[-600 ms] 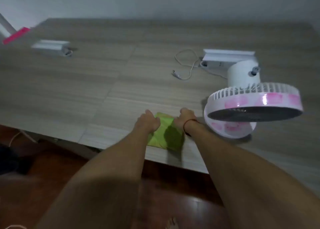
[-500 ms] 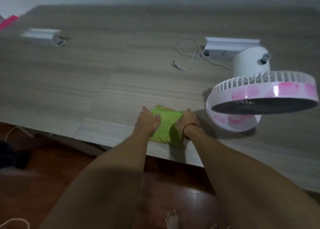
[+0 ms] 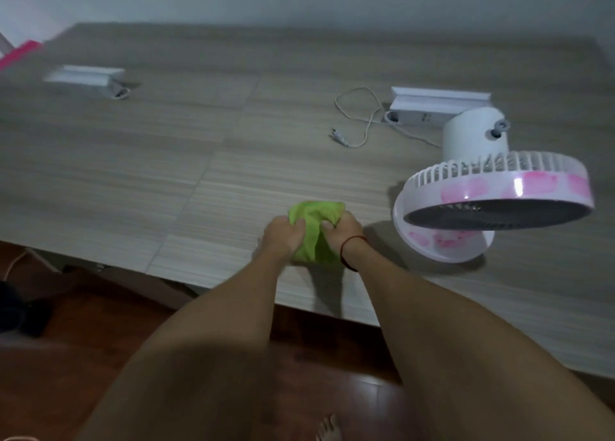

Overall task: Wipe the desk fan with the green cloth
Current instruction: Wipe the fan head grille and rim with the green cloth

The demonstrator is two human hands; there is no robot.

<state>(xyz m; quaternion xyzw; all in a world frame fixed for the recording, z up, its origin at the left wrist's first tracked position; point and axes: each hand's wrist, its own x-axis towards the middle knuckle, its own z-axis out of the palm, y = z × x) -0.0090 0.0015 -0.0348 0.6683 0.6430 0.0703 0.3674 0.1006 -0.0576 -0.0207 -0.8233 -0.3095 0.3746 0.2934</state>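
Note:
The green cloth [image 3: 314, 232] is bunched up just above the table's near edge. My left hand [image 3: 283, 234] grips its left side and my right hand [image 3: 339, 232], with a red string at the wrist, grips its right side. To the right stands the white desk fan [image 3: 492, 191], its pink-patterned round head tilted face-down over its round base. The fan is a short gap to the right of my right hand and nothing touches it.
The wood-grain table [image 3: 166, 161] fills the view. A white power strip [image 3: 432, 104] with a loose cord and plug [image 3: 352, 121] lies behind the fan. Another white box [image 3: 86, 77] sits far left. A pink object [image 3: 20, 52] is at the left edge.
The cloth lay flat and folded under both hands; now both hands have closed on it and lifted it, bunched, off the table. The fan has not moved.

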